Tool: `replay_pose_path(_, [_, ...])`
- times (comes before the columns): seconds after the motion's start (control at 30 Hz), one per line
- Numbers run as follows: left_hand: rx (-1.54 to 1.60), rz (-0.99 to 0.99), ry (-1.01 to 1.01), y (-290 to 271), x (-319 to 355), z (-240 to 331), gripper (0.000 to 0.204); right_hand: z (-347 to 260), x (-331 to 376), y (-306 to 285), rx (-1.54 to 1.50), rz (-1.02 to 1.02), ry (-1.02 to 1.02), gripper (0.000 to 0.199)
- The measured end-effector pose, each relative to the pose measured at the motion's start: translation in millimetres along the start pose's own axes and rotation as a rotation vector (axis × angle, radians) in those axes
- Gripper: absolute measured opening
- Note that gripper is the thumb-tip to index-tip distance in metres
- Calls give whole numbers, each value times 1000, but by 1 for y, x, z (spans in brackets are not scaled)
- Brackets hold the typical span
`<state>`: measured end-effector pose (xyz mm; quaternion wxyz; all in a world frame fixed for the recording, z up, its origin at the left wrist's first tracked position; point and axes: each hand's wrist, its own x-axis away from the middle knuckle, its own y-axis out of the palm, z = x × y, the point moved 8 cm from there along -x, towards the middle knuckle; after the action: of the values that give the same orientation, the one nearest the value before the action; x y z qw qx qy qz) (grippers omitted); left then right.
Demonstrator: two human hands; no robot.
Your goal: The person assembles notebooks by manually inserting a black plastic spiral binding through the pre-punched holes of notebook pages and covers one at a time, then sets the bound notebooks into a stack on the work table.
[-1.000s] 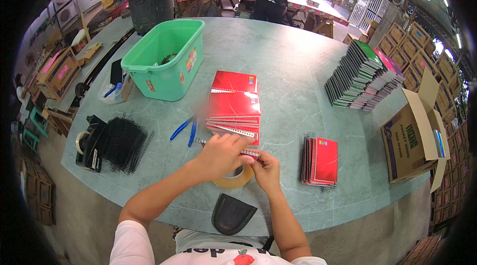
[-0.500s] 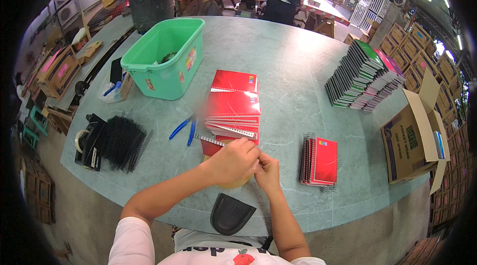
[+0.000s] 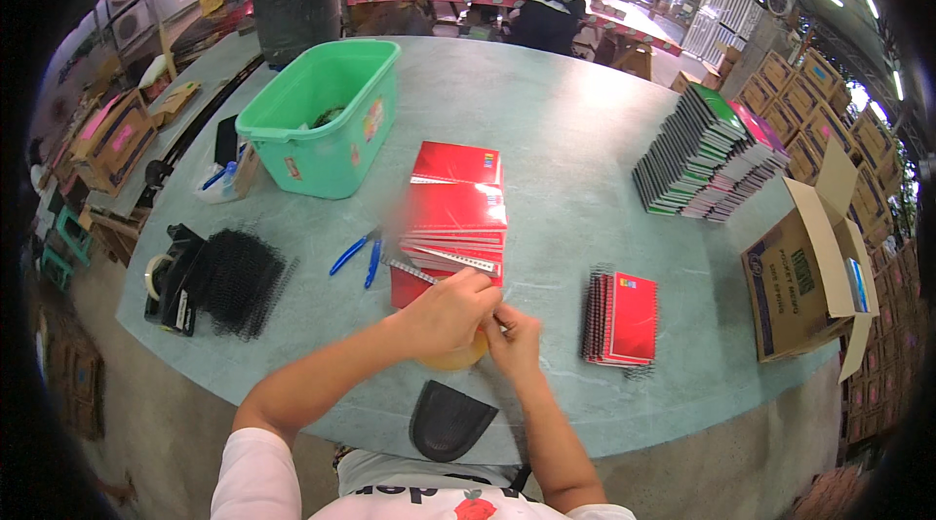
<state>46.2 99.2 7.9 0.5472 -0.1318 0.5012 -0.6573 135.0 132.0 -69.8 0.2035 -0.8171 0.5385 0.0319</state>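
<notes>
The left hand [image 3: 453,310] is curled over a red notebook [image 3: 408,292] and appears to hold it, with the dark wire coil [image 3: 392,264] jutting past the left end of its punched edge. The right hand [image 3: 513,337] meets it at the right, thumb and fingertips drawn close together; I cannot tell whether anything is pinched between them. An amber tape roll [image 3: 456,356] sits just below the hands, partly hidden, and a black rounded pad [image 3: 450,421] lies nearer the body.

The coil could skip a hole or bend if the notebook's pages slip out of line under the left hand. The red notebook stack [image 3: 455,210] just beyond looks uneven (its lower layers fan out), so a knock from the left wrist could shift it. Blue-handled pliers [image 3: 361,260] lie to the left, near the coil's free end, which might snag on them.

Farther left, past the heap of black coils [image 3: 237,284], a small clear tub [image 3: 220,187] holds something blue. The green bin [image 3: 327,148] at far left has a small dark heap at its bottom, too unclear to name. On the right, the open carton [image 3: 801,276] shows a blue-edged item inside.
</notes>
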Motion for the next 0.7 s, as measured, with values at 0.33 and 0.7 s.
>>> replay_pose_path(0.33, [9,117,-39,-12,8,12,17,-28,3,2,-35,19,-111,10])
replay_pose_path(0.7, [-17,185,-15,-29,10,35,26,-31,13,-16,127,-27,-116,23])
